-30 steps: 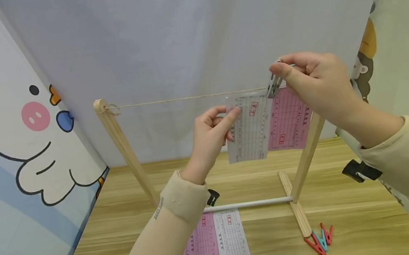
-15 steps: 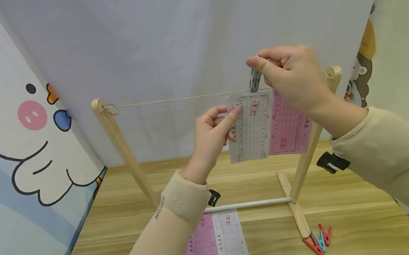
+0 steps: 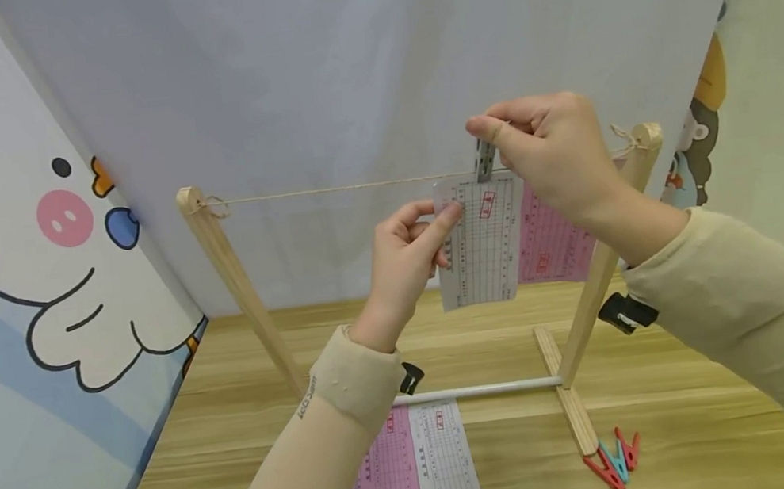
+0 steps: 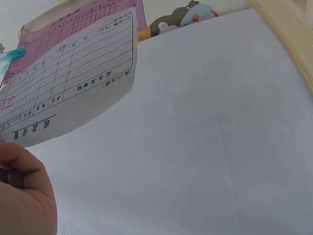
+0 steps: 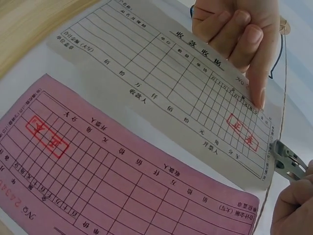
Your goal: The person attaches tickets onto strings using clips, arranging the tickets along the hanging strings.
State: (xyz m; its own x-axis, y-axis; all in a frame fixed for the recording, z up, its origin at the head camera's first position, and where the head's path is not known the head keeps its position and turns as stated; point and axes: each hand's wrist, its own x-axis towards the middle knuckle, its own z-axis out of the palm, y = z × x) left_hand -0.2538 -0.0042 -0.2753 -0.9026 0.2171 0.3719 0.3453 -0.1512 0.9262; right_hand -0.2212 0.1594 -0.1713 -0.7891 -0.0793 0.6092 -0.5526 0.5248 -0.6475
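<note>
My left hand (image 3: 407,255) pinches the left edge of a white receipt slip (image 3: 482,255) between thumb and fingers, keeping it upright against the string (image 3: 336,190). In my right hand (image 3: 558,155) a grey clothespin (image 3: 484,160) is pinched by its handles. Its tips are right at the slip's top edge and the string, near the middle of that edge. A pink receipt slip (image 3: 552,236) hangs just to the right, partly behind the right hand; a teal clothespin (image 4: 12,55) on it shows in the left wrist view.
The string runs between two wooden posts (image 3: 242,292), joined low down by a white rod (image 3: 479,391). On the table (image 3: 515,462) lie more pink slips (image 3: 388,476) and a white slip (image 3: 447,462). Red and teal clothespins (image 3: 612,460) lie by the right foot (image 3: 575,416).
My right hand has moved left with the grey clothespin, from the white slip's top right corner to the middle of its top edge, then slightly down. The left hand has stayed in place.
</note>
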